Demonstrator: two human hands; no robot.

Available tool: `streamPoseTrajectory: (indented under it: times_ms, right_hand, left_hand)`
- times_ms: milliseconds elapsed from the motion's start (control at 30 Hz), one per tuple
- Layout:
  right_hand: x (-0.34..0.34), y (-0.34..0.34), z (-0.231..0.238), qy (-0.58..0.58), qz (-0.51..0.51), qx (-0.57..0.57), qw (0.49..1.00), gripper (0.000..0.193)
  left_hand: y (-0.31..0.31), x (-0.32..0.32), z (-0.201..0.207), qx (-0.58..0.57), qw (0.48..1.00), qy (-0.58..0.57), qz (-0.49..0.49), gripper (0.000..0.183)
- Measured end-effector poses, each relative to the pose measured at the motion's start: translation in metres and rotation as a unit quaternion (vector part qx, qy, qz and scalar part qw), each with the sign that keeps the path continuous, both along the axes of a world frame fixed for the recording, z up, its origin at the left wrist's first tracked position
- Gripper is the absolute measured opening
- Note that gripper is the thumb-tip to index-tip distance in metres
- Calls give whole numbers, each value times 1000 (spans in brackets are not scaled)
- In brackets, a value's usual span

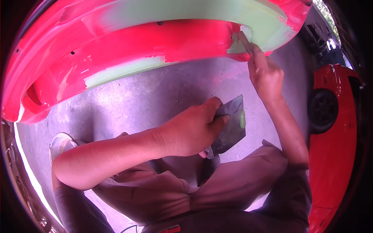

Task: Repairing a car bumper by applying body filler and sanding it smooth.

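My left hand point(194, 126) is closed around a flat, dark metal putty plate point(232, 130), held over my lap. A pale green dab of body filler point(243, 119) clings to its right edge. Stretched forward, my right hand point(266, 73) grips a narrow putty knife point(244, 42). Its blade end meets the right part of a red car bumper point(124, 40), beside a whitish-green smear. Pale green filler patches point(176, 9) cover the bumper's upper and right parts, and another strip point(124, 70) runs along its lower edge.
The bumper curves across the far side above a grey concrete floor point(128, 97). A red car point(334, 155) with a black wheel point(323, 110) stands at the right. My bent knees point(256, 167) and a shoe point(61, 143) are near me.
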State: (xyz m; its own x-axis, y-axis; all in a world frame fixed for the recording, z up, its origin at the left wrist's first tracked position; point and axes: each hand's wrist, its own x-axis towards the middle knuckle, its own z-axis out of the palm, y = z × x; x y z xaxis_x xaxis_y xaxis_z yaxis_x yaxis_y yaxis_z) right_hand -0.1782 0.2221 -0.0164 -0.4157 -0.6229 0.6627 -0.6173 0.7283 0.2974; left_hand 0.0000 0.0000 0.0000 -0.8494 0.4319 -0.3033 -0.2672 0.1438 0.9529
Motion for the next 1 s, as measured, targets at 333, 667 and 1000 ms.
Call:
streamPoseTrajectory:
  times_ms: [333,667,1000]
  right_hand:
    - [-1,-9,-2,26,26,-7,999,32]
    - [3,-5,-28,-33,-9,-33,999,31]
    - [-2,1,-47,-68,-44,9,997,33]
  left_hand:
    - [-5,-6,0,-4,1000,-21,-3,29]
    - [-6,-3,4,-9,1000,-15,9,31]
    - [-4,-4,-2,-13,1000,-12,-6,32]
